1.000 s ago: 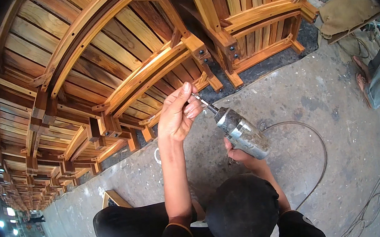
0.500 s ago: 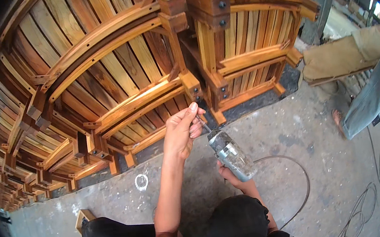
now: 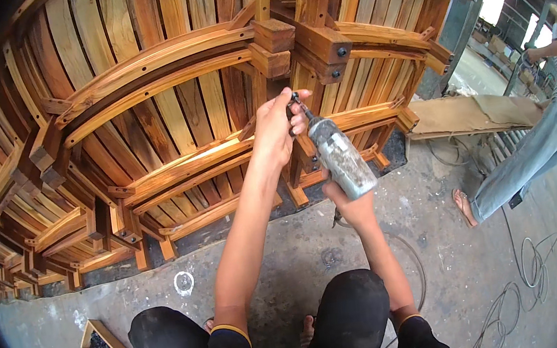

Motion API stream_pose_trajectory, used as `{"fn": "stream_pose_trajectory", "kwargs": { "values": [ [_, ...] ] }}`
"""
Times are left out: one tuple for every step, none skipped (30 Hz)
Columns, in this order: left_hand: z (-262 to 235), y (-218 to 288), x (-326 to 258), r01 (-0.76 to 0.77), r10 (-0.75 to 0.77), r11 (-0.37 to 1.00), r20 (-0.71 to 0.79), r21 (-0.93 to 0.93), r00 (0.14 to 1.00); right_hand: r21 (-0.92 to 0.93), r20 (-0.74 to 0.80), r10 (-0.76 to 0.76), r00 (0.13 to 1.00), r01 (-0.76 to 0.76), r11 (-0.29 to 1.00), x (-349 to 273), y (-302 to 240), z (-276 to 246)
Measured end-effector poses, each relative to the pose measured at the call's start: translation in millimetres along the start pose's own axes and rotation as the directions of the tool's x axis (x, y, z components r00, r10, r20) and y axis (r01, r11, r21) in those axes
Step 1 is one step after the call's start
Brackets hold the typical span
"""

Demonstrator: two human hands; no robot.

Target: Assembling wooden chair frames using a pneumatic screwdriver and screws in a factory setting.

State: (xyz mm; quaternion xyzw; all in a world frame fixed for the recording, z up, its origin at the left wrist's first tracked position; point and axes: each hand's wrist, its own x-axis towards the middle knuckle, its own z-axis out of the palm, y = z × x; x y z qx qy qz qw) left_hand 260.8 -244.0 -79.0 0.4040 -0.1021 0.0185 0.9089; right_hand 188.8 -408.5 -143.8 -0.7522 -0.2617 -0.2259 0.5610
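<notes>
My right hand [image 3: 352, 208] grips the handle of a worn grey air driver [image 3: 344, 159], its bit pointing up and away from me. At the bit's tip, my left hand [image 3: 277, 129] pinches a small black bolt [image 3: 295, 96]; more dark pieces show between its curled fingers. Both hands are raised in front of slatted wooden furniture frames with curved rails [image 3: 156, 63]. Just beyond my fingertips, a wooden block [image 3: 319, 40] carries two black bolt heads [image 3: 341, 52]. Lower down, another bolted joint is partly hidden by the driver.
A divided wooden box [image 3: 93, 326] with small dark hardware lies on the concrete floor by my left knee [image 3: 164, 345]. An air hose [image 3: 417, 261] curves over the floor at the right. Another person in jeans [image 3: 527, 156] stands beside a cardboard-covered bench [image 3: 467, 114].
Both hands and the driver have moved up and forward, from the lower joint toward the upper block. My view has shifted, and the box by my knee shows more fully.
</notes>
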Motion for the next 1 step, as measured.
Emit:
{"fn": "stream_pose_trajectory", "kwargs": {
  "values": [
    [0.1,3.0,5.3,-0.003,0.003,1.000,0.005,-0.014,1.000,-0.030,0.024,-0.041,0.999,0.041,0.999,7.8,0.5,0.2]
  ]
}}
